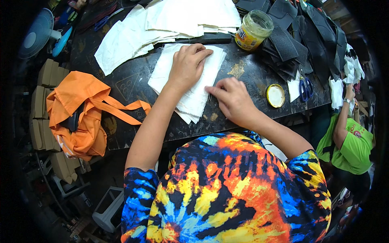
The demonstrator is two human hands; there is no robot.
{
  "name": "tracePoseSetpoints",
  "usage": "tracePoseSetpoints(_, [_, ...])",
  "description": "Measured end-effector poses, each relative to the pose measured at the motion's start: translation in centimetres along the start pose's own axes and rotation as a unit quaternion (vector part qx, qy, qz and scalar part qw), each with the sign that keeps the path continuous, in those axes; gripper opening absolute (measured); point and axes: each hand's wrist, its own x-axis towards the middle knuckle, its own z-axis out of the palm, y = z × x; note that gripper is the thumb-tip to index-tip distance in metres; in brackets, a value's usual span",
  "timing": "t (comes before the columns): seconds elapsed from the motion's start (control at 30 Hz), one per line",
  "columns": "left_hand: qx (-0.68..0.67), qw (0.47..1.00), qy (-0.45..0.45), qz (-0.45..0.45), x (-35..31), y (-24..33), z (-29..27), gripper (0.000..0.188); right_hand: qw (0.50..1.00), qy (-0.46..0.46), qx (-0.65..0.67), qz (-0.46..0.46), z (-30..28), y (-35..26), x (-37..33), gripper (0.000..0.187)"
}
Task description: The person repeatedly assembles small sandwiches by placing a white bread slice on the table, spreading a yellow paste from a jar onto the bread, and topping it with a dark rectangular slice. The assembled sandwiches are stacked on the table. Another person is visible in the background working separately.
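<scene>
A stack of white cloth pieces (196, 103) with frayed edges lies in front of me on the dark table. My left hand (187, 67) rests on the upper part of this stack, palm down, fingers loosely bent and apart against the cloth. At the stack's right edge is my right hand (235, 99); its stretched-out thumb touches the cloth while the other fingers curl above the table. Neither hand grips anything that I can see. Beyond the stack, a larger pile of white cloth pieces (174, 18) spreads over the far side.
On the black table (259, 73) stand an open glass jar (255, 30) and its lid (276, 96). Blue-handled scissors (305, 88) lie near black material pieces (285, 48). An orange cloth bag (81, 117) hangs at the left edge. A person in green (344, 139) works at the right.
</scene>
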Motion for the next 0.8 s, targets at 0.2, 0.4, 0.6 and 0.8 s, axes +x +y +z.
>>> tracePoseSetpoints(0.2, [0.000,1.000,0.005,-0.004,0.0,0.0,0.0,0.031,0.982,-0.122,-0.035,-0.141,0.6,-2.5,-2.0,0.055])
tracePoseSetpoints(0.4, [0.002,1.000,-0.024,-0.020,-0.1,0.3,-0.3,0.037,0.992,-0.052,0.088,-0.079,-0.8,-0.1,-0.3,0.048])
tracePoseSetpoints(0.6, [-0.006,1.000,-0.003,-0.005,-0.2,0.7,-0.7,0.045,0.982,-0.133,0.089,-0.097,-3.1,1.1,0.4,0.059])
tracePoseSetpoints(0.8, [-0.002,1.000,0.006,-0.005,-0.1,1.3,-1.1,0.047,0.985,-0.115,-0.124,-0.016,-2.2,3.3,2.0,0.059])
